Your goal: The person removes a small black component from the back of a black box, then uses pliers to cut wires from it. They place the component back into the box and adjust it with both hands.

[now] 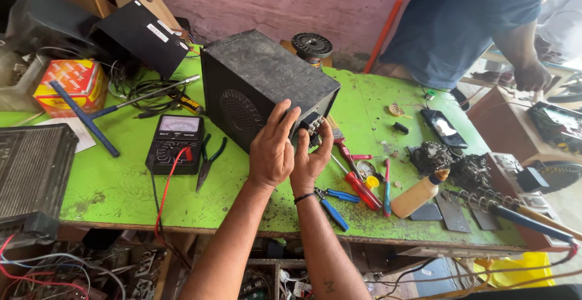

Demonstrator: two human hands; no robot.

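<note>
Both hands are pressed to the near corner of a black speaker box on a cluttered green bench.

Nearest, the left hand [273, 150] is laid flat with fingers spread on the grille face of the black speaker box [267, 85], nothing being clamped; the right hand [311, 157] is curled at the corner terminal block [310, 123], fingertips touching it, though whether a part is pinched cannot be told. The box stands near mid-bench, tilted toward the hands. Risk noted: the box is steadied by palm pressure alone and could slide or tip onto the red screwdrivers [357, 185] and blue-handled pliers [333, 206] just beside the right wrist. The glue bottle [418, 196] could be knocked over. Farther left, the analog multimeter [176, 144] lies with its red lead [167, 191] trailing over the table [121, 191] edge, where it could be snagged. Beyond, another person's hand [532, 76] is seen.
</note>
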